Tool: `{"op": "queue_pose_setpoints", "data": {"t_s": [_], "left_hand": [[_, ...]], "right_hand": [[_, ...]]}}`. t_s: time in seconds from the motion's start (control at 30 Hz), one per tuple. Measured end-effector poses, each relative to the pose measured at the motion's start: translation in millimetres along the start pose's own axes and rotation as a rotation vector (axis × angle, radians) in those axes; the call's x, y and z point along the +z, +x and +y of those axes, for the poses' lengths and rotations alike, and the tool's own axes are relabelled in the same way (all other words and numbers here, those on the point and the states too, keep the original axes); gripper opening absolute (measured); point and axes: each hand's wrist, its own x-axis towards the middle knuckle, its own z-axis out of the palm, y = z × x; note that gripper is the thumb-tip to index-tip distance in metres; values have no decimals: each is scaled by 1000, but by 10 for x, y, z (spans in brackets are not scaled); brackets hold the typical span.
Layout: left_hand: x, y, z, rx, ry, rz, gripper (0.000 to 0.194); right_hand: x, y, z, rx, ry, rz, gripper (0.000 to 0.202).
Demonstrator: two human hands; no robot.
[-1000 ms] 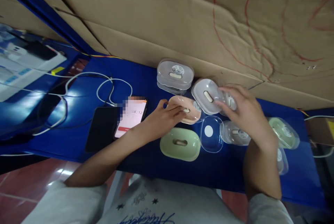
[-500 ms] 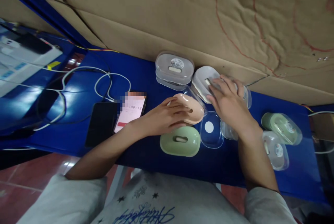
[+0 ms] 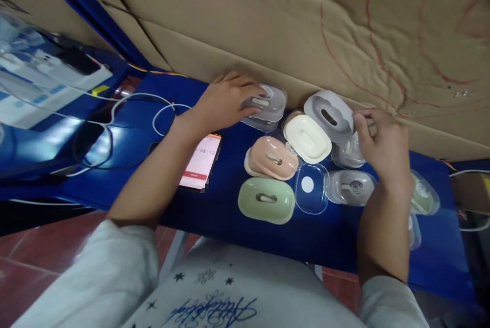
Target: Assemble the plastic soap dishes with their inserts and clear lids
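Note:
My right hand [image 3: 385, 144] pinches the right edge of a grey oval soap dish [image 3: 346, 125] with a long slot, tilted up near the cardboard. A cream oval tray [image 3: 307, 139] lies just left of that dish. My left hand [image 3: 231, 98] reaches over a lidded grey soap box [image 3: 273, 108] at the back, thumb and fingers apart across its top; its left end is hidden under the hand. In front are a tilted peach soap dish [image 3: 268, 148] and a green soap dish [image 3: 248, 203]. A clear lid [image 3: 312, 200] with a round white sticker lies beside them.
A lidded grey soap box [image 3: 335, 187] lies near my right wrist, with a lidded green one [image 3: 423, 195] farther right. A phone [image 3: 199, 162] and white cables [image 3: 130, 96] are at left. A cardboard wall [image 3: 248, 22] closes off the blue table's [image 3: 306, 241] back.
My left hand has moved from the peach dish back to the lidded grey box. The right hand has moved right with the grey dish, exposing the cream tray.

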Motion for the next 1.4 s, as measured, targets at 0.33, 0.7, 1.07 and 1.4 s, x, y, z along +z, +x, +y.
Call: {"op": "queue_pose_setpoints", "data": {"t_s": [0.33, 0.7, 1.07, 1.4], "left_hand": [[-37, -65, 52, -133, 195, -6, 32], [121, -491, 565, -123, 215, -139, 37], [216, -384, 451, -264, 83, 43, 30], [-11, -193, -103, -336, -139, 95, 20]], "right_hand": [[335, -9, -694, -383, -43, -253, 39], [214, -201, -790, -268, -170, -377, 39], [350, -302, -828, -240, -261, -440, 44], [727, 355, -1127, -467, -42, -421, 45]]}}
